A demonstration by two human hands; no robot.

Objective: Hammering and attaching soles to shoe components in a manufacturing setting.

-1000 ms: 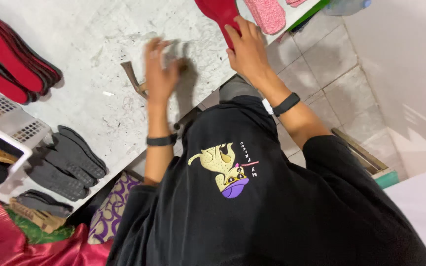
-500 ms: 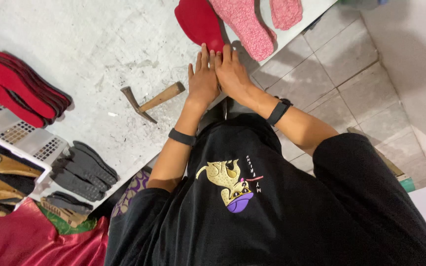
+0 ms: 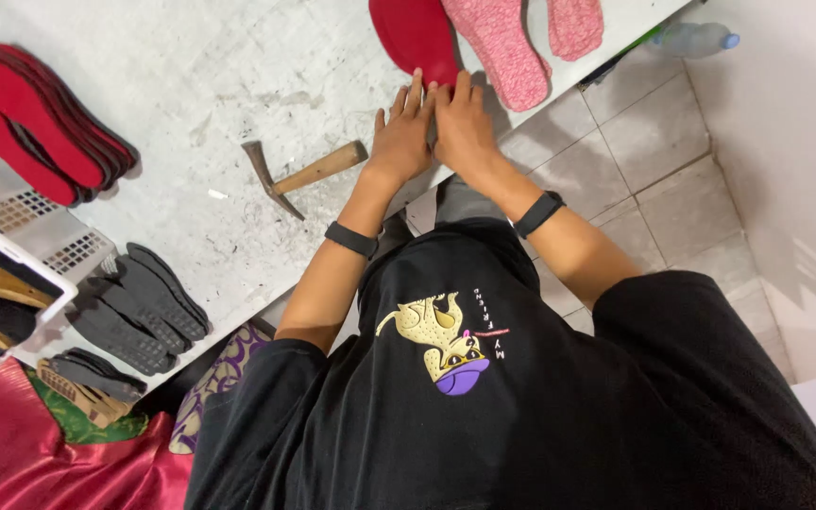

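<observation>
Red insole (image 3: 415, 36) under flat open hands (image 3: 434, 127), hammer (image 3: 302, 176) beside, pink insoles (image 3: 502, 47) near

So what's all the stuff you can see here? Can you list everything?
red insole: one, red, top of the table, under the fingertips of both hands
pink insoles: two, pink, right of the red insole
hammer: one, wooden handle and dark head, table middle, left of the hands
red stack: one pile of insoles, red and dark, table's left edge
grey insoles: several, dark grey, lower left of the table
basket: one, white, far left
red cloth: one, shiny red, bottom left
bottle: one, clear with blue cap, on the floor, top right
table: one, white and scuffed
left hand: flat, black wristband
right hand: flat, black wristband
</observation>
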